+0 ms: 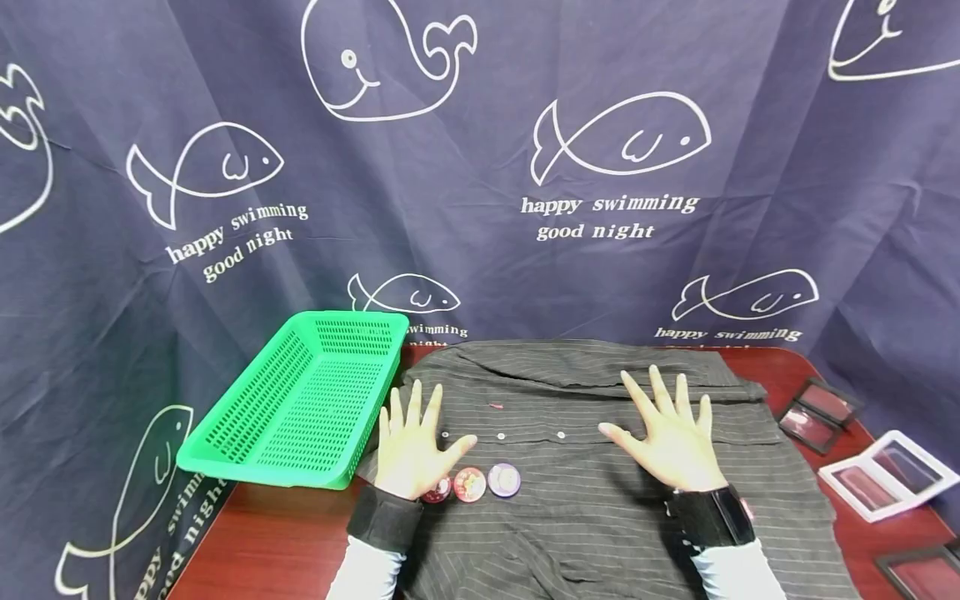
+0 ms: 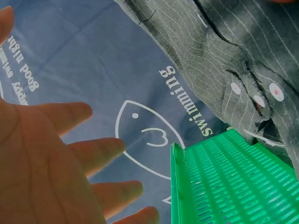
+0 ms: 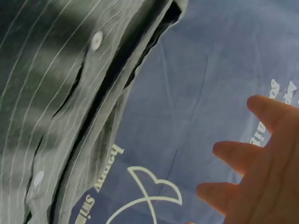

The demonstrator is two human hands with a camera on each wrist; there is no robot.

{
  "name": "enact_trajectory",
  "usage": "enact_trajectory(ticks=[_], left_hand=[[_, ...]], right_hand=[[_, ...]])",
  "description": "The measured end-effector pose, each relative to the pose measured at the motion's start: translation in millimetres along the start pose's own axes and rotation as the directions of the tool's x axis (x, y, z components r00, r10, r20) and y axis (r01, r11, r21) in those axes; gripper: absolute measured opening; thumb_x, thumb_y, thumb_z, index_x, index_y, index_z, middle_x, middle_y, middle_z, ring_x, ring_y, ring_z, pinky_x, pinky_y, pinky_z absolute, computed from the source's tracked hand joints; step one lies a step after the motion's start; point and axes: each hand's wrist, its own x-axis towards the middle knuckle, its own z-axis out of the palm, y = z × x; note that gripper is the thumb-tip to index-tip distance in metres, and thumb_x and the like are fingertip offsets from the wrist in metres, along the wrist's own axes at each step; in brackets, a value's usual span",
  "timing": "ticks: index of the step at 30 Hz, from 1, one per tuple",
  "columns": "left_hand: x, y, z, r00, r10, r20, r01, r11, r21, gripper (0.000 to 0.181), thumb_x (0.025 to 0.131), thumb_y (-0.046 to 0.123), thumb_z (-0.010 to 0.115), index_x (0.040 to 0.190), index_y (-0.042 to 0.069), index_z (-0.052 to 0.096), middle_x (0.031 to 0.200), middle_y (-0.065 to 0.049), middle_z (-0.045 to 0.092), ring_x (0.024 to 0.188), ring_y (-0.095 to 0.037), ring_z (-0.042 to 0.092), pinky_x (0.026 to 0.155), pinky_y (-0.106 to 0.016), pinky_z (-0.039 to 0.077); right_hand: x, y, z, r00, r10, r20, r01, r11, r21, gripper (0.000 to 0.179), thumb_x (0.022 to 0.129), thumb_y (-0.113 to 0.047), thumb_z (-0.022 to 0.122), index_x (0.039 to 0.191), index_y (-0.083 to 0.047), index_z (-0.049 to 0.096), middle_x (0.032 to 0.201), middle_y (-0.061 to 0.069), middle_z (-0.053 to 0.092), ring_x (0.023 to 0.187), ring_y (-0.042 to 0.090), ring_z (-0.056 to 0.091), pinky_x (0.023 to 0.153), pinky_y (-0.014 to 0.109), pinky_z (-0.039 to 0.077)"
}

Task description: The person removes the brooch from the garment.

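A dark grey pinstriped shirt point(image 1: 570, 517) with small white buttons lies spread over the table. My left hand point(image 1: 412, 450) is held over the shirt's left side, fingers straight and spread, holding nothing. Close by it are three small round discs: a dark red one point(image 1: 438, 490) partly hidden by the hand, a red patterned one point(image 1: 470, 484) and a purple-rimmed one point(image 1: 504, 480). Over the shirt's right side my right hand point(image 1: 675, 442) has its fingers spread too, with nothing in it. In the wrist views, the left palm point(image 2: 42, 172) and right fingers point(image 3: 233, 158) show bare.
A green slotted basket point(image 1: 300, 417) stands at the left edge of the reddish-brown table point(image 1: 277, 533). On the right lie a dark open palette point(image 1: 819, 414), a white open palette point(image 1: 888, 475) and another dark case point(image 1: 926, 575). Behind hangs a blue fish-print curtain point(image 1: 480, 192).
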Motion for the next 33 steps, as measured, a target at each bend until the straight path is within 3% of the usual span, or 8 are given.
enact_trajectory(ticks=[10,17,23,29,33], left_hand=[[-1.1,-2.7,-5.3,1.0,0.011,-0.007,-0.011,0.999,-0.04,0.088,0.081,0.066,0.062,0.147,0.011,0.044,0.15,-0.022,0.043,0.143,-0.053,0.025,0.111,-0.067,0.026],[0.4,-5.3,-10.3,0.999,0.028,-0.014,-0.03,0.994,-0.101,0.08,0.083,0.056,0.066,0.143,0.006,0.048,0.144,-0.024,0.05,0.138,-0.054,0.035,0.109,-0.067,0.028],[-0.1,-10.1,-15.3,0.999,0.034,-0.022,-0.037,0.986,-0.162,0.074,0.084,0.048,0.069,0.139,0.003,0.052,0.138,-0.025,0.055,0.131,-0.054,0.044,0.106,-0.065,0.034],[-4.6,-19.4,-10.4,0.998,0.057,-0.039,-0.063,0.982,-0.177,0.072,0.083,0.044,0.071,0.135,-0.003,0.054,0.133,-0.024,0.059,0.126,-0.047,0.052,0.106,-0.056,0.04],[-8.8,-22.9,-10.4,0.999,0.05,-0.008,-0.05,0.975,-0.216,0.071,0.084,0.04,0.073,0.134,-0.006,0.054,0.131,-0.024,0.06,0.123,-0.042,0.056,0.103,-0.053,0.044]], right_hand=[[7.4,-21.7,6.8,0.997,-0.076,0.033,0.074,0.996,0.056,0.087,0.084,-0.071,0.055,0.155,-0.033,0.024,0.161,0.018,0.025,0.145,0.055,0.014,0.11,0.073,0.007],[9.8,-44.1,8.4,0.992,-0.128,-0.004,0.127,0.975,0.184,0.077,0.089,-0.058,0.06,0.151,-0.017,0.038,0.153,0.019,0.04,0.141,0.046,0.034,0.111,0.063,0.026],[11.3,-64.1,7.0,0.983,-0.182,-0.004,0.174,0.929,0.327,0.07,0.091,-0.049,0.063,0.147,-0.013,0.043,0.149,0.016,0.046,0.138,0.037,0.042,0.11,0.056,0.034],[9.6,-84.2,12.0,0.978,-0.199,0.062,0.145,0.863,0.483,0.065,0.091,-0.047,0.064,0.145,-0.015,0.047,0.145,0.011,0.052,0.134,0.034,0.048,0.105,0.054,0.041],[10.7,-97.8,19.2,0.972,-0.209,0.103,0.119,0.824,0.553,0.061,0.092,-0.044,0.065,0.142,-0.014,0.049,0.142,0.01,0.054,0.13,0.033,0.052,0.099,0.051,0.046]])
